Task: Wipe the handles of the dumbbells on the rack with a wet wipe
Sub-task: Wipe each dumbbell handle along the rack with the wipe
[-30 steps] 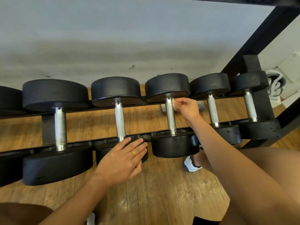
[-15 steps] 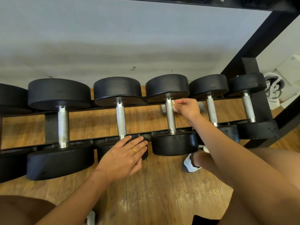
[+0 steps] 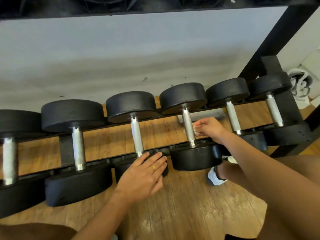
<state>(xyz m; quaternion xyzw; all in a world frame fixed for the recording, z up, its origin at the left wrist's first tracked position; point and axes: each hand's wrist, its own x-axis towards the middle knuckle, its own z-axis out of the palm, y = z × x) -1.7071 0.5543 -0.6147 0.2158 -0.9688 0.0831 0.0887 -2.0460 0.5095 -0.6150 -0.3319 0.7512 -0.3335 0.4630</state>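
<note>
Dumbbells (image 3: 188, 125) sit in a row on the low black rack (image 3: 285, 108), their round black heads resting on its two rails and their knurled steel handles bridging the gap above the wooden floor (image 3: 181, 208). Behind them stands a pale wall (image 3: 138, 54), and a dark shelf runs across the top of my view. My left hand (image 3: 143, 175) lies flat, fingers spread and closed on nothing, on the near head of the third dumbbell (image 3: 136, 134) from the left; a gold ring (image 3: 153, 168) shows on one finger. My right hand (image 3: 210, 129) reaches in from the right, its fingers pinched together on a small white wet wipe (image 3: 194, 129) pressed against the right side of the handle (image 3: 188, 129) of the next dumbbell over, roughly at mid-length. Below that forearm, my foot in a white shoe (image 3: 216, 177) rests on the floor beside the near head of that dumbbell. Two smaller dumbbells stand farther right, untouched.
</note>
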